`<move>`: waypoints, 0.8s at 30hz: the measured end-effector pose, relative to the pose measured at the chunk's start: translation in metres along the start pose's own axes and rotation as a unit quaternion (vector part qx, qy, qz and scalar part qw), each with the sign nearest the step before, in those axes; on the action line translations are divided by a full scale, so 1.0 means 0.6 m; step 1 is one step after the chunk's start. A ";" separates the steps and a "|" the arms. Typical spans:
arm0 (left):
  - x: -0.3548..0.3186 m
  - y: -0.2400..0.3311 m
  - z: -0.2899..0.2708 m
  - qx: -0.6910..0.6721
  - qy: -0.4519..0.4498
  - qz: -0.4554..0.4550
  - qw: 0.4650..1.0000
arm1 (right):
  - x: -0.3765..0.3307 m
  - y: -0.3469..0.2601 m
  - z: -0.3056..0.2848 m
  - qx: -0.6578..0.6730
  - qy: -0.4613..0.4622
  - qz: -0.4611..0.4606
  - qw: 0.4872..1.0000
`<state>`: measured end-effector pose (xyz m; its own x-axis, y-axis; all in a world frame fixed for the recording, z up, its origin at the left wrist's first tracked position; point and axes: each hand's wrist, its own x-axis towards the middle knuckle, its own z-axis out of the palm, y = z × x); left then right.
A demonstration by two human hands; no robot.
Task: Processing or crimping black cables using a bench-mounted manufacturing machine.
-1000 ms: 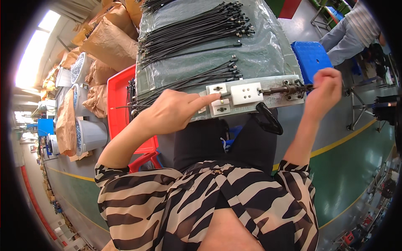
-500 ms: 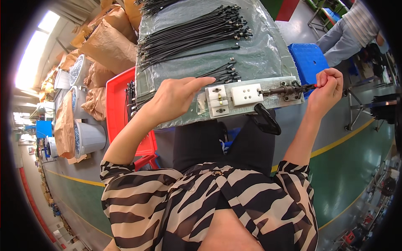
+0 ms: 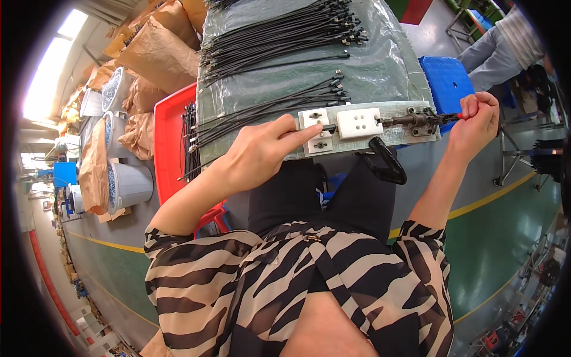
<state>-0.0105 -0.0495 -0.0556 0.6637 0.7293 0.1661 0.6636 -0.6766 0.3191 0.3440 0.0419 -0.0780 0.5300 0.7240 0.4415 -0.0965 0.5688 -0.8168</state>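
My left hand (image 3: 259,152) is closed around a black cable, its index finger stretched along the cable's end. The cable's connector (image 3: 328,128) lies in the slotted white block (image 3: 317,114) at the left of a metal-plate fixture. Just to its right is a second white block (image 3: 359,123) with several small holes, joined to the rod of a toggle clamp (image 3: 416,121). My right hand (image 3: 477,118) grips the red end of the clamp's lever at the far right. Most of the held cable is hidden under my left hand and forearm.
Several black cables (image 3: 285,35) lie in a bundle on the plastic-covered table (image 3: 273,77), with a smaller group (image 3: 267,107) nearer. A red tray (image 3: 168,131) stands left, a blue stool (image 3: 447,83) right. A black looped handle (image 3: 389,163) juts below the fixture. Another person stands at the upper right.
My left hand has moved down and right from the smaller cable group to the fixture, and a connector now sits in the slotted block. My right hand keeps hold of the clamp lever.
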 end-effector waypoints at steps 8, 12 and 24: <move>0.020 0.007 0.002 0.021 -0.049 -0.014 0.999 | 0.039 -0.010 -0.028 0.067 0.042 0.045 0.996; 0.032 0.000 -0.001 0.002 -0.058 -0.011 0.998 | 0.051 -0.003 -0.039 0.075 0.048 0.056 0.994; 0.044 -0.003 -0.004 -0.009 -0.054 -0.008 0.998 | -0.063 -0.003 0.036 -0.382 -0.159 -0.267 0.870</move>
<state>0.0050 -0.0289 -0.0494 0.6872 0.7241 0.0587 0.6689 -0.6621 0.3379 0.3059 0.0218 -0.0853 0.0559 0.5764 0.8153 0.7446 0.5199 -0.4186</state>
